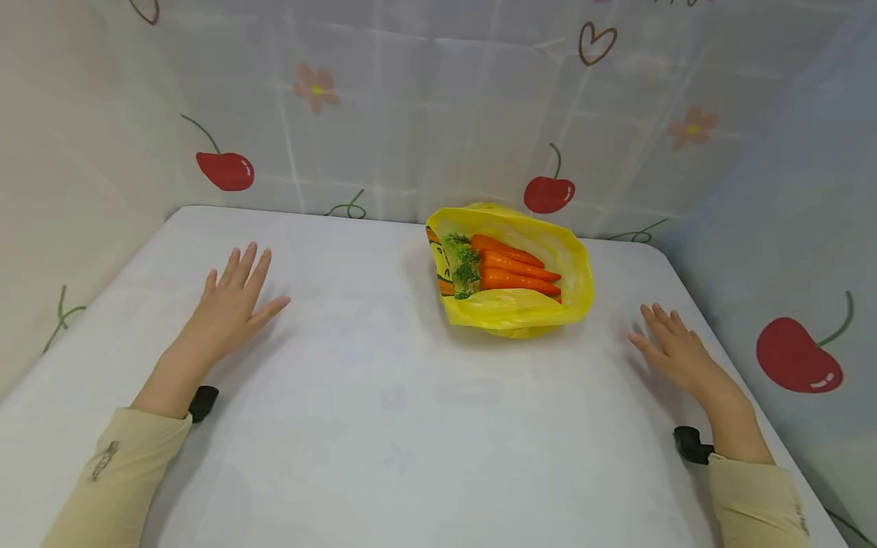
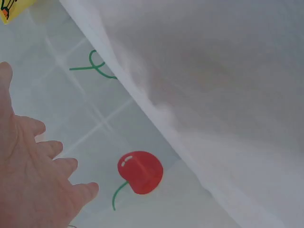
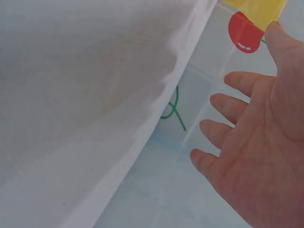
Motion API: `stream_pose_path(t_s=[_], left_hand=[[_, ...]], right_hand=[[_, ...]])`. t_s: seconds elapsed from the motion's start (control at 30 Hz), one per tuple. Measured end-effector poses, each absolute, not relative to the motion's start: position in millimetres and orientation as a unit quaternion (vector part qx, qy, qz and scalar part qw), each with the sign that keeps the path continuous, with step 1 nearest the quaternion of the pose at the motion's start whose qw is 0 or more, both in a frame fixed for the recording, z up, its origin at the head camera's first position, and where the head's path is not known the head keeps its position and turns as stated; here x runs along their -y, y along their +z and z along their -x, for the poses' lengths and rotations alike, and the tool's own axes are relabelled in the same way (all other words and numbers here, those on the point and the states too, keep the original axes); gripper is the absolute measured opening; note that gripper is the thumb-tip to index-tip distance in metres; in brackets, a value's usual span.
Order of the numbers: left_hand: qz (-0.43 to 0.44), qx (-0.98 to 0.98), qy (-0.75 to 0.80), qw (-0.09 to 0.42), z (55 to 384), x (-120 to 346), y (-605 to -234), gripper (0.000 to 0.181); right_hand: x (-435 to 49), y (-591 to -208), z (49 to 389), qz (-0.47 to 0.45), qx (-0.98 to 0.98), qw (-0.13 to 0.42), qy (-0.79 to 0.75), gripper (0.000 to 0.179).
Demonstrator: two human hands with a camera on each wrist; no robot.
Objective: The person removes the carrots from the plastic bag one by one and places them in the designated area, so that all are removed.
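Note:
A yellow plastic bag (image 1: 517,316) lies with its mouth open near the table's back edge. Inside it several orange carrots (image 1: 517,266) with green tops (image 1: 466,270) point rightward. To the bag's left, my left hand (image 1: 233,308) is spread flat, palm down, and holds nothing. On the other side, near the table's right edge, my right hand (image 1: 674,354) has its fingers extended and is also bare. Both hands are apart from the bag. Only a corner of the yellow bag shows in the left wrist view, and its lower part (image 3: 261,12) in the right wrist view.
The white table (image 1: 411,434) has rounded back corners. Behind it and along the sides hangs a pale curtain (image 1: 425,114) printed with cherries, flowers and hearts. Each wrist carries a black strapped device, the left one (image 1: 203,403) and the right one (image 1: 692,445).

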State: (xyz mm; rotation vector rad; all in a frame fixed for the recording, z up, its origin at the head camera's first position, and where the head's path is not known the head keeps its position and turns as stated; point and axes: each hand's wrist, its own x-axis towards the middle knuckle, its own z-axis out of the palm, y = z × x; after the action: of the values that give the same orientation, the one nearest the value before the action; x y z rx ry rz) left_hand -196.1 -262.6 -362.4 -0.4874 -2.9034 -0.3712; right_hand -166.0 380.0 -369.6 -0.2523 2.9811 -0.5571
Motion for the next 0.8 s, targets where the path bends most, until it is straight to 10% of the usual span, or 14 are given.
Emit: stream_pose_path(t_s=[0.8], left_hand=[[0.332,0.902,-0.221,0.165,247,102,-288,0.046]], right_hand=[[-325,-304,188,0.046,-0.964,0.1,-0.241,0.07]])
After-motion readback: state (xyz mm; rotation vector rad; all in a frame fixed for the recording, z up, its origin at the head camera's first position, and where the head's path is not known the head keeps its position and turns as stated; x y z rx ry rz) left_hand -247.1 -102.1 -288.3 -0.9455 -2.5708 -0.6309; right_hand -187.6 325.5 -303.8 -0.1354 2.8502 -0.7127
